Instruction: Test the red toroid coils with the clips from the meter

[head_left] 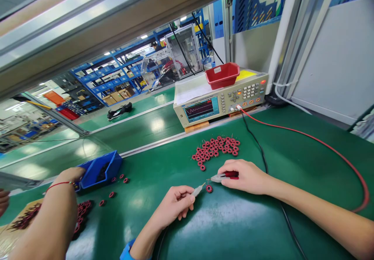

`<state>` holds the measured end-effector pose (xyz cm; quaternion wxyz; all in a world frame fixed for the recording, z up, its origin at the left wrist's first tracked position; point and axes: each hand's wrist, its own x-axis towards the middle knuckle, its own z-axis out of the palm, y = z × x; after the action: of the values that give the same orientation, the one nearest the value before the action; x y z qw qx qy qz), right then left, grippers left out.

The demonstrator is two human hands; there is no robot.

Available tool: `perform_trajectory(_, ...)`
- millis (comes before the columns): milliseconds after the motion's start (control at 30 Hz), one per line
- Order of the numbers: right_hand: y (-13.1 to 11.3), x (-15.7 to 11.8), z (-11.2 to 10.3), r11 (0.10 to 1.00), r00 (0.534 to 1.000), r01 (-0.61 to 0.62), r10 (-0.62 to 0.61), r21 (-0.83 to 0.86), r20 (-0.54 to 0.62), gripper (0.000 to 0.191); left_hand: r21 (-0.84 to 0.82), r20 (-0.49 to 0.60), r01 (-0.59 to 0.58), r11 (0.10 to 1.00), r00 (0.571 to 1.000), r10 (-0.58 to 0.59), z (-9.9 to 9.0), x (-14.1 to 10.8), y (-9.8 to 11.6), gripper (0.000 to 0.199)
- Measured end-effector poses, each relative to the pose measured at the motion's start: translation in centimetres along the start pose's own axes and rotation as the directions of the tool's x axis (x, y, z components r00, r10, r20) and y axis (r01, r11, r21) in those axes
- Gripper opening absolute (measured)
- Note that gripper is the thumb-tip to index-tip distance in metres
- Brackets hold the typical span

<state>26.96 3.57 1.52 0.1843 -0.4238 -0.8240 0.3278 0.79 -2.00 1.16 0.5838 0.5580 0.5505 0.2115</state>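
My left hand pinches a pale test probe whose thin tip points up and right. A red-handled clip with pale jaws is held in my right hand. Between the two tips, a small red and black wound ring sits at the green mat, its thin wire ends reaching up toward the clip and probe. Whether the probe touches a wire is too small to tell. A cluster of similar rings lies just beyond my hands.
Behind the cluster stands a tester bearing a red bin. Red cable and black cable cross the right side. At left, another person's arm reaches into a blue bin, near more rings.
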Motion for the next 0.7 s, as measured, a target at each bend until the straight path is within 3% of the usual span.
perform_trajectory(700, 0.05, -0.06, 0.09, 1.000, 1.000, 0.009, -0.009, -0.005, -0.003, 0.018, 0.001, 0.008, -0.018, 1.000, 1.000, 0.018, -0.05, 0.11, -0.26, 0.034)
